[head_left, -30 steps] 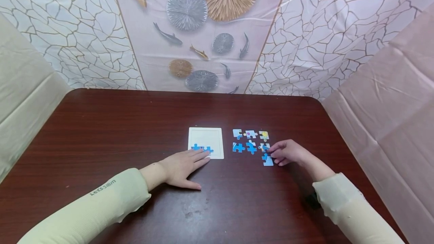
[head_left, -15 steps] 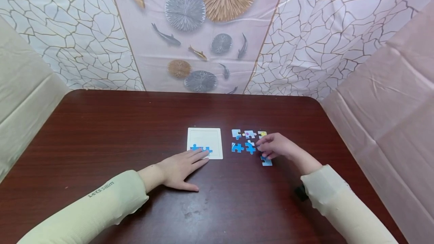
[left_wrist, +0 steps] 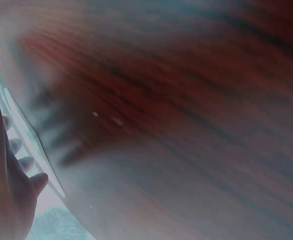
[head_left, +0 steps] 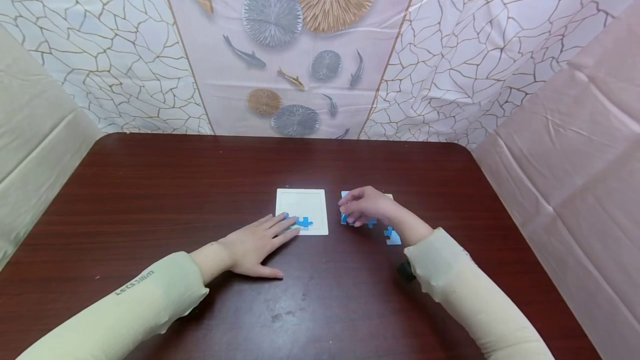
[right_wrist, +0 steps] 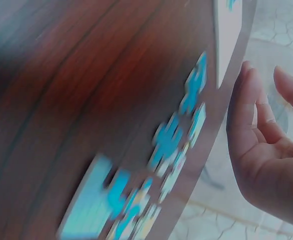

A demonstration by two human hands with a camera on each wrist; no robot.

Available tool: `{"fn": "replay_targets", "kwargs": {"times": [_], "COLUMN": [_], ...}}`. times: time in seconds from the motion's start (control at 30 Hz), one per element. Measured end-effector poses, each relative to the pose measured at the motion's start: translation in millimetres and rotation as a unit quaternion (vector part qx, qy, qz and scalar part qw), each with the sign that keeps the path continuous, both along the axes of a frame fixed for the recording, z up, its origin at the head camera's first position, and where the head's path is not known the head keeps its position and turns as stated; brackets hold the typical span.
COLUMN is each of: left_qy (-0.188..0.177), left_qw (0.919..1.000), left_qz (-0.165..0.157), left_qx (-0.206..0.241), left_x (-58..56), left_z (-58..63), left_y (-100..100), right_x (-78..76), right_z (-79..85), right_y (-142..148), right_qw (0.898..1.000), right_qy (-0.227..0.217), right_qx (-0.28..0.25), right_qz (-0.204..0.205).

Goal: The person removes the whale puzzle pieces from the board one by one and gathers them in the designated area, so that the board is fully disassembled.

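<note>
My left hand point(head_left: 252, 246) lies with fingers straight and spread, fingertips over the near-left corner of a white square puzzle tray point(head_left: 301, 202). Blue jigsaw pieces point(head_left: 304, 222) lie in the tray's near part, partly hidden by those fingers. The right hand point(head_left: 367, 204) hovers over the loose pieces right of the tray, covering most of them in the head view. Its fingers point(right_wrist: 244, 107) are loosely bent, the thumb apart, with nothing between them in the right wrist view. Below the hand, a blue jigsaw piece point(right_wrist: 194, 85) lies nearest the tray.
Several other pieces lie in rows on the dark wooden table point(head_left: 200, 176), including a light blue straight-edged piece point(head_left: 394, 236) at the near right. A patterned curtain point(head_left: 295, 99) hangs behind the table's far edge.
My right hand has swept left from the right side of the loose pieces to above their left end. The left hand has slid slightly left, toward the tray's edge.
</note>
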State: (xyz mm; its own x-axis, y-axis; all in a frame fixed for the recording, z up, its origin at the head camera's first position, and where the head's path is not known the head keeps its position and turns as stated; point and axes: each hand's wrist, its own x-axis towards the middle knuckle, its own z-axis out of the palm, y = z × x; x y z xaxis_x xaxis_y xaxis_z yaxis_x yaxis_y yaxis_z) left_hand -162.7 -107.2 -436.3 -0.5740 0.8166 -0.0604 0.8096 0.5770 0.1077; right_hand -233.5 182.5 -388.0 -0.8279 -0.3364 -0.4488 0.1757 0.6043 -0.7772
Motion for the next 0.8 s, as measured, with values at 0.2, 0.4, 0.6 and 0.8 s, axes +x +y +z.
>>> {"fn": "replay_targets", "kwargs": {"times": [0.2,0.4,0.6,0.8], "left_qy": [-0.012,-0.008,-0.003,0.004], "left_qw": [0.9998,0.9999,1.0000,1.0000], "left_qz": [0.015,0.004,0.006,0.008], "left_qx": [-0.004,0.010,-0.002,-0.001], "left_x": [1.2,2.7,4.2,4.0], "left_z": [-2.7,-4.1,-3.7,-3.4], "left_y": [-10,-17,-18,-17], "right_x": [-2.8,0.7,4.0,4.8], "right_z": [-5.1,-12.0,-15.8,-19.8], "right_y": [-28,-46,-56,-61], "right_qw": [1.000,1.000,1.000,0.999], "right_qy": [-0.014,-0.020,-0.018,-0.022], "right_qx": [-0.012,-0.010,-0.015,-0.029], "right_qz": [0.002,0.003,0.008,-0.004]}}
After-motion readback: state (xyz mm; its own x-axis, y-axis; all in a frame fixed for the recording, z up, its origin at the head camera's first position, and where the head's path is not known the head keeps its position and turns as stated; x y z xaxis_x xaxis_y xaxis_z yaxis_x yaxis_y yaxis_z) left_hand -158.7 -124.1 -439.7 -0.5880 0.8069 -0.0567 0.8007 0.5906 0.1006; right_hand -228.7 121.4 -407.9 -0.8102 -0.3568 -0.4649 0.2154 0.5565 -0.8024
